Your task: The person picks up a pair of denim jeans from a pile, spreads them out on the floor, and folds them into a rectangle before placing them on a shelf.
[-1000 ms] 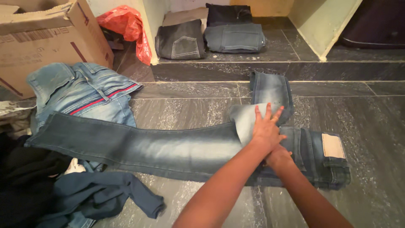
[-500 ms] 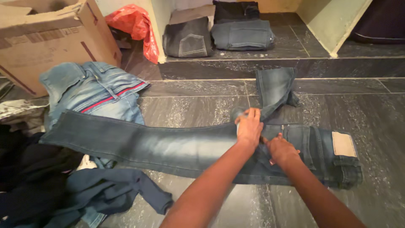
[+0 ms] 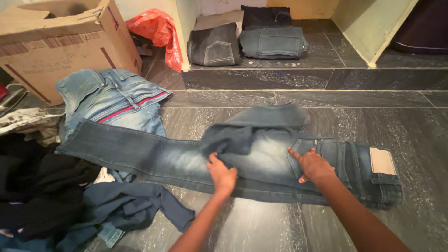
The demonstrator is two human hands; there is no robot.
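A pair of dark blue jeans [image 3: 154, 156] lies flat across the grey stone floor, with its waist and tan patch [image 3: 381, 161] at the right. My left hand [image 3: 222, 176] grips the second leg [image 3: 254, 128], which is bunched and blurred above the flat leg. My right hand [image 3: 312, 165] presses flat on the jeans near the hip, fingers spread.
A light blue pair of jeans with a red stripe [image 3: 114, 100] lies at the left by a cardboard box [image 3: 60, 44]. Dark clothes [image 3: 56, 200] are heaped at the lower left. Folded jeans [image 3: 273, 42] and a red bag [image 3: 158, 30] sit on the raised step [image 3: 326, 77].
My left hand has pulled the second jeans leg from the far right toward the left, over the flat leg. My right hand has stayed on the hip area.
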